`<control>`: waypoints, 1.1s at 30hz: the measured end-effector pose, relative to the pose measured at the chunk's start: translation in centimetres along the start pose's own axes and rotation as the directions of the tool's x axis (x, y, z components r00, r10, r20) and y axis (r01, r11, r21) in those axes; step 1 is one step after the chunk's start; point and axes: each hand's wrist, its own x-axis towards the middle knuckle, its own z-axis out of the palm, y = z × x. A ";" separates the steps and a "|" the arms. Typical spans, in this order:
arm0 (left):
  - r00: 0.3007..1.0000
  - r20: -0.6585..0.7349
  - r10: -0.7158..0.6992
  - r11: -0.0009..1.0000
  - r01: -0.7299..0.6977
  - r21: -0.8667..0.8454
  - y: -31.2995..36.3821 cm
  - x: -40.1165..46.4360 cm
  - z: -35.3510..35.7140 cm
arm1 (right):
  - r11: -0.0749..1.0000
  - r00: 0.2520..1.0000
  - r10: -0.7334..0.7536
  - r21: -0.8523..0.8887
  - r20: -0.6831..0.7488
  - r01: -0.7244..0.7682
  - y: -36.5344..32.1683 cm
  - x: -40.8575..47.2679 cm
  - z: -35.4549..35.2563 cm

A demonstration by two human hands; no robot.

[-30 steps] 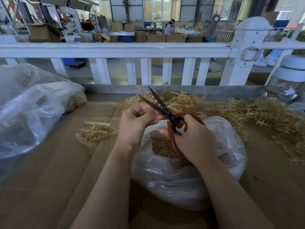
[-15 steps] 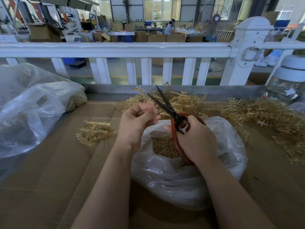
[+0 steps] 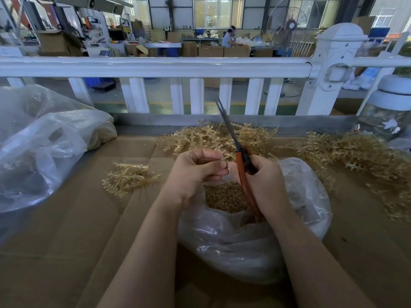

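Gripping scissors (image 3: 239, 160), pinching small gold sprig (image 3: 223, 161)

Single head view: looks forward and down, close over cardboard worktop (image 3: 66, 230), white railing (image 3: 155, 65) beyond.

Scissors (image 3: 239, 161) up in the right hand (image 3: 266, 185): orange-red handles, dark narrow blades. The blades are all but closed and point up and away, leaning slightly left, tips in front of the white railing. One handle loop runs down under the palm. Just left of the handles, the left hand (image 3: 195, 172) pinches a sprig (image 3: 223, 161), a thin pale-gold sliver lying roughly level at the fingertips. Both sit above the open bag (image 3: 244, 252) of gold bits.
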 end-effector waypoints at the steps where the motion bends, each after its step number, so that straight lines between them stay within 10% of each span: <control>1: 1.000 0.009 0.000 1.000 0.000 0.007 0.0 0.0 0.0 | 1.000 1.000 0.006 0.016 -0.002 -0.006 0.0 0.0 0.1; 33: 0.982 -0.114 0.153 0.969 -0.172 -0.176 0.2 0.3 -0.6 | 0.902 0.987 -0.151 -0.400 0.058 0.162 0.8 -0.5 0.3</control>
